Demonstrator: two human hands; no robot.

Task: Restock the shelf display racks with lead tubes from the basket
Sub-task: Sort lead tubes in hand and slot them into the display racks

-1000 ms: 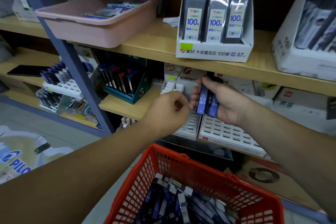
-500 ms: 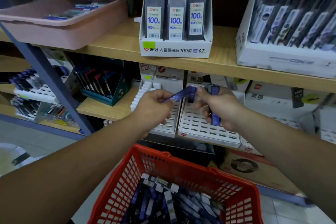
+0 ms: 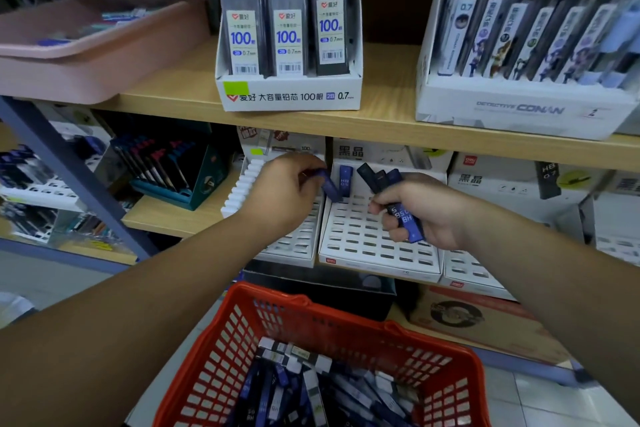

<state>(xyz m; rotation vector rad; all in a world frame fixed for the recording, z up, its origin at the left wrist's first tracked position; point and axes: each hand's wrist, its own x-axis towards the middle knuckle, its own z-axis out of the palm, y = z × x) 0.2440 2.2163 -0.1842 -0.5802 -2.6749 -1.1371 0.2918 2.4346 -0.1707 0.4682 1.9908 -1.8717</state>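
- Pinches one blue lead tube (image 3: 330, 188) in the curled fingertips of the left hand (image 3: 280, 194), tube tilted, lower end down at the back left corner of the white slotted rack (image 3: 363, 246); cannot tell whether seated in a slot
- Grips a bundle of lead tubes (image 3: 398, 199) in the right hand (image 3: 429, 218), fingers wrapped round the middle, dark and blue ends fanning up and to the left, "HB" readable on the lowest one; held just above the same rack, contact with it impossible to judge
- Just right of the pinched tube: an upright tube (image 3: 345, 180) standing in the rack's back row, marked HB 0.5, rows of slots showing below it
- Behind the left hand, a second rack (image 3: 298, 243) of the same kind, side by side with the first on the lower shelf (image 3: 166, 218)
- Below, nearest the camera: red basket (image 3: 311, 319), loose lead tubes (image 3: 311, 388) heaped across its bottom, blue and dark with white caps
- On the upper shelf (image 3: 388, 87): pink tray (image 3: 86, 59) at left, white carton (image 3: 287, 97) of 100-piece 0.7 lead packs in the middle, pen display box (image 3: 519, 111) marked CONAN at right
- Left of the racks, a teal box (image 3: 183, 194) of pens leaning back; low at right, beneath the racks, a cardboard box (image 3: 485, 326)
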